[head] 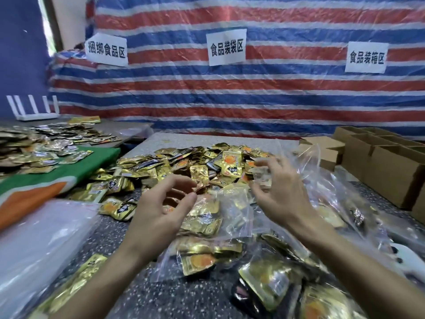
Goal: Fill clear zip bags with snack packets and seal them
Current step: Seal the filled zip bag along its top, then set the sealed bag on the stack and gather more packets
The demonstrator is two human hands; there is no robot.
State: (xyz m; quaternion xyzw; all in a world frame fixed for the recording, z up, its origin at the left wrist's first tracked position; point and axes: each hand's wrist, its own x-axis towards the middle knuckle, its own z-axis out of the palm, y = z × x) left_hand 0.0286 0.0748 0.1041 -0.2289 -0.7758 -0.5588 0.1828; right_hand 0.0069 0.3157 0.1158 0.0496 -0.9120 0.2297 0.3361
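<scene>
We are mid-fill: our right grip (285, 196) pinches the mouth of a clear zip bag (236, 203) lying on the desk (174, 300), partly loaded with snack packets (202, 217). Our left grip (158, 210) hovers spread and empty. Filled bags (271, 284) lie nearer; a large loose pile (207, 162) remains.

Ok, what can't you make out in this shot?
Head view:
- Zip bag mouth, open or sealed: blurred where right hand pinches it.
- Left hand grip: fingertips blurred.
- White object: cut off by right edge, partly under clear film.
- Snack packets print: too small.
</scene>
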